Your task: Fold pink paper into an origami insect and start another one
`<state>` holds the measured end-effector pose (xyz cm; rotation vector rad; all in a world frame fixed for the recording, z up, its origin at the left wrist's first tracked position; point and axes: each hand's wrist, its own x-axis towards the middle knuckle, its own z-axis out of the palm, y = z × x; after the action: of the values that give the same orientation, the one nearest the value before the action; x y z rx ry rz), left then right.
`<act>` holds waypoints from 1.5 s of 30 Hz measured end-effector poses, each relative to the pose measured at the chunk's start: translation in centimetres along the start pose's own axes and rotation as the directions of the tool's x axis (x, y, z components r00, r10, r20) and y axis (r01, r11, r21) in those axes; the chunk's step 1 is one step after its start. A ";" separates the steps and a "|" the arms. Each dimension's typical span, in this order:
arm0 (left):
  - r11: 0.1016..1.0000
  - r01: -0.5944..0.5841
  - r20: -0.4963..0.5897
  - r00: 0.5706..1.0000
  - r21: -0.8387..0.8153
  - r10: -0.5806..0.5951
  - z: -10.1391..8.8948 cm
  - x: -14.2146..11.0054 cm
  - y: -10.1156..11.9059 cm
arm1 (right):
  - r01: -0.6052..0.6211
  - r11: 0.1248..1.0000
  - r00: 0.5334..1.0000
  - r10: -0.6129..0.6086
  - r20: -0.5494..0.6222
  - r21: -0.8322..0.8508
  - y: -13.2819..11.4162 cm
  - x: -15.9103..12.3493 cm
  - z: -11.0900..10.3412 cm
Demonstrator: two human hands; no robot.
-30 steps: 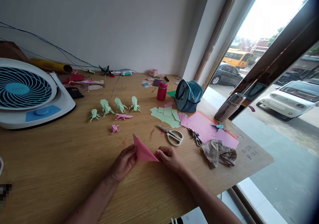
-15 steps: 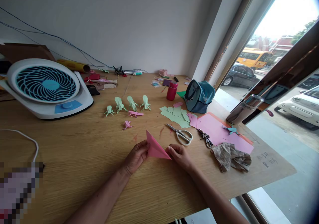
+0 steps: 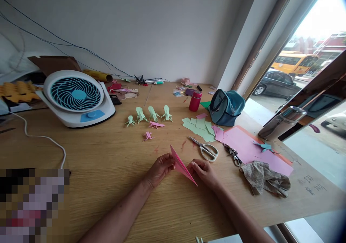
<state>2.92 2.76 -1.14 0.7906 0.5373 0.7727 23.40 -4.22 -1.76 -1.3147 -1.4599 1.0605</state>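
Observation:
A folded piece of pink paper [image 3: 181, 166] is held up above the table, seen nearly edge-on with its layers slightly parted and a sharp point low on the right. My left hand [image 3: 162, 168] pinches its left side between thumb and fingers. On the other side my right hand [image 3: 204, 171] is closed with its thumb and fingertips at the right edge of the paper. Beyond the hands stand several pale green origami insects [image 3: 152, 114], with a pink origami insect [image 3: 156, 124] and a smaller pink one [image 3: 148, 136] in front of them.
White-handled scissors [image 3: 208, 152], keys [image 3: 233, 154] and a crumpled cloth [image 3: 266, 178] lie to the right. Green paper scraps [image 3: 198, 128], a red flask [image 3: 195, 101] and a blue bag [image 3: 227, 107] are farther back. A fan [image 3: 78, 98] sits on the left.
The pink paper has turned from showing a broad triangular face to nearly edge-on, its layers now showing. Both hands still hold it. The whole view has swung a little left.

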 end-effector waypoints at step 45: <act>0.961 -0.165 0.079 0.985 0.224 0.151 0.9 -1.3 0.7 | -0.135 0.956 0.966 0.069 0.248 0.262 -2.4 1.5 2.4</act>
<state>2.48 1.70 0.16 1.0793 0.5183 0.8393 20.39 -3.04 0.10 -1.1010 -1.3630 1.4752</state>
